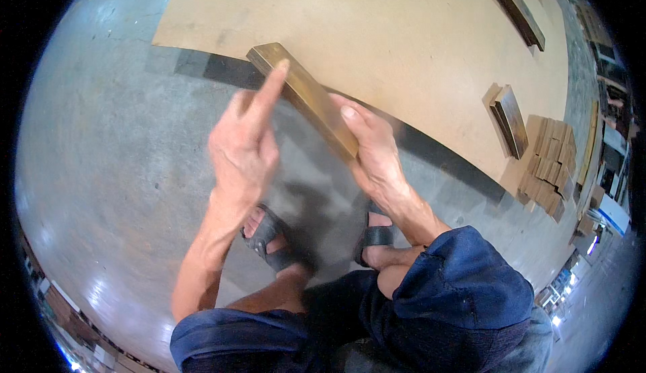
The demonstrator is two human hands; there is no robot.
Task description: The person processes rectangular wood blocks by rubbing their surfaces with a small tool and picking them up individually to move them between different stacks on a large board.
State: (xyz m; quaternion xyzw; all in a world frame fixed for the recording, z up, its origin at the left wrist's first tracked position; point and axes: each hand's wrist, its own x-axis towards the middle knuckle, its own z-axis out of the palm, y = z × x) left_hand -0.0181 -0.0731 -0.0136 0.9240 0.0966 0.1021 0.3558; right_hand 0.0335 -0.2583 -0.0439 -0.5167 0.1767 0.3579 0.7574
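A long, flat golden-brown block [306, 97] with a smooth, slightly shiny face is held slantwise in front of me. I cannot tell whether it is wood or metal. My right hand [373, 134] grips its lower near end, with the thumb along the side edge. My left hand [245, 141] points its index finger out over the block's upper end, and the fingertip lies on or just above the face. The other fingers of that hand are loosely bent, with nothing in them, and a little blurred.
Beyond the block lies a broad tan board [377, 23] with a dark near edge. On its right stand a short stack of brown-faced pieces [509, 121], a longer dark piece [519, 13] and a pile of brown strips [550, 161]. My sandalled feet [269, 238] are on the grey floor [121, 171].
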